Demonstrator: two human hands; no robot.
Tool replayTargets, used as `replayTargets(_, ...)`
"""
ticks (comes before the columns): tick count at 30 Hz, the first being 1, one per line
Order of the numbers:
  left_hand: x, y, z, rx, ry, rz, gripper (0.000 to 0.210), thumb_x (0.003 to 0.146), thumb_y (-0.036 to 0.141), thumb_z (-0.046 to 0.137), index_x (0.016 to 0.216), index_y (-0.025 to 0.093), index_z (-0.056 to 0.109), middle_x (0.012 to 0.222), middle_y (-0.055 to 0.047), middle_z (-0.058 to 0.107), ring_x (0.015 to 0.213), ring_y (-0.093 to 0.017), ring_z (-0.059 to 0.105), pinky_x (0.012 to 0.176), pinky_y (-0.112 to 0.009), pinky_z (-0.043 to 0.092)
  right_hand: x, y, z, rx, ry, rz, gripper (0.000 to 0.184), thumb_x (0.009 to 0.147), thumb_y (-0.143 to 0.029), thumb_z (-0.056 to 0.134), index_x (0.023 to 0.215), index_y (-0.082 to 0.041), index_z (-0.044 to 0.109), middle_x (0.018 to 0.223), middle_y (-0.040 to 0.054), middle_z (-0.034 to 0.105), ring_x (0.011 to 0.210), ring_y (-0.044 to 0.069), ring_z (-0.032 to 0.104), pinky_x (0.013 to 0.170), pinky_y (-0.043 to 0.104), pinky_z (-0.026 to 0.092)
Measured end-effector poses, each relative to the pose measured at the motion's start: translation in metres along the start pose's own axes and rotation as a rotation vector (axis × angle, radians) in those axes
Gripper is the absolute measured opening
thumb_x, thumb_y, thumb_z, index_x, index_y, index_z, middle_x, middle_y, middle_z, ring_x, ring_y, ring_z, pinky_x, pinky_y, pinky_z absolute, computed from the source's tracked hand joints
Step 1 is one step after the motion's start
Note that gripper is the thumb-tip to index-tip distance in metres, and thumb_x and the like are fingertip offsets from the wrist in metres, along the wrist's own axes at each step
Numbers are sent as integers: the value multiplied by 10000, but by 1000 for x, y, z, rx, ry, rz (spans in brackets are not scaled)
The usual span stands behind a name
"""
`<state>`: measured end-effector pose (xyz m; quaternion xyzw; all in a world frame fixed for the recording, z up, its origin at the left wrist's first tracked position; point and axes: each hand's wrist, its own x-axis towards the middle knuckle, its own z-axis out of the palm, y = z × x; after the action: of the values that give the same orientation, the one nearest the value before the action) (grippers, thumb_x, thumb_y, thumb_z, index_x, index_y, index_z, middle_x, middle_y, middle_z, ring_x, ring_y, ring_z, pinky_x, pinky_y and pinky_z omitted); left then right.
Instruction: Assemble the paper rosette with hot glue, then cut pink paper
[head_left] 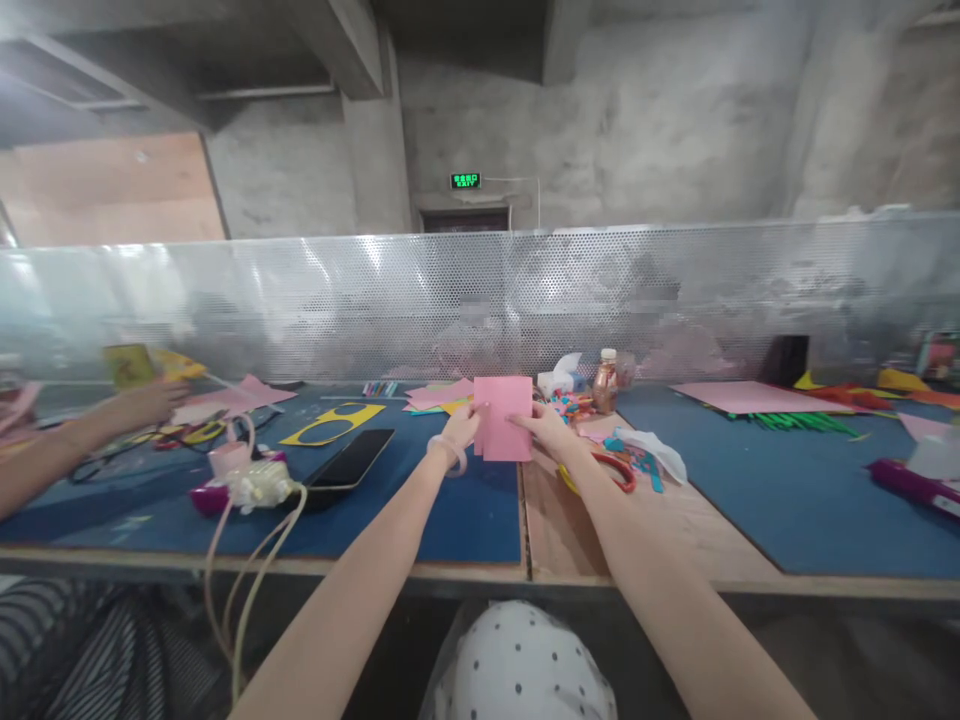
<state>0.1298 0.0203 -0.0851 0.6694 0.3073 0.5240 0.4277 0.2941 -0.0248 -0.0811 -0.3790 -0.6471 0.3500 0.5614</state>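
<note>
A pink sheet of paper (504,425) is held upright above the table's front middle, with a second pink layer showing along its left edge. My left hand (465,428) pinches its left side, and a pale band circles that wrist. At the right side my right hand (553,430) grips the paper, thumb on the near face. Fingers behind the paper are hidden. Below the right forearm lie scissors with red and yellow handles (619,472), partly covered by the arm.
A phone (352,465), a power strip with cables (262,482) and a yellow sheet with cut-out holes (352,420) lie left. A bottle (606,380) and paper scraps stand behind right. Another person's hand (154,400) is at far left. A perforated metal screen (337,300) borders the back.
</note>
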Motion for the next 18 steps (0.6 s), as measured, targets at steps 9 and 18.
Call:
replayTargets(9, -7, 7, 8, 14, -25, -27, 301, 582, 304, 746, 785, 99, 660, 743, -93, 699, 786, -238, 632, 772, -341, 465, 8, 13, -3, -76, 169, -7, 406, 601, -330, 684, 936, -113, 606, 927, 97, 665, 747, 175, 616, 686, 305, 489)
replayTargets(18, -9, 5, 11, 31, -47, -46, 240, 668, 281, 681, 846, 121, 656, 800, -87, 695, 876, -239, 613, 750, -337, 476, 13, 19, -4, -108, 201, -17, 458, 564, -297, 702, 981, -143, 593, 989, 86, 646, 818, 184, 602, 739, 325, 479)
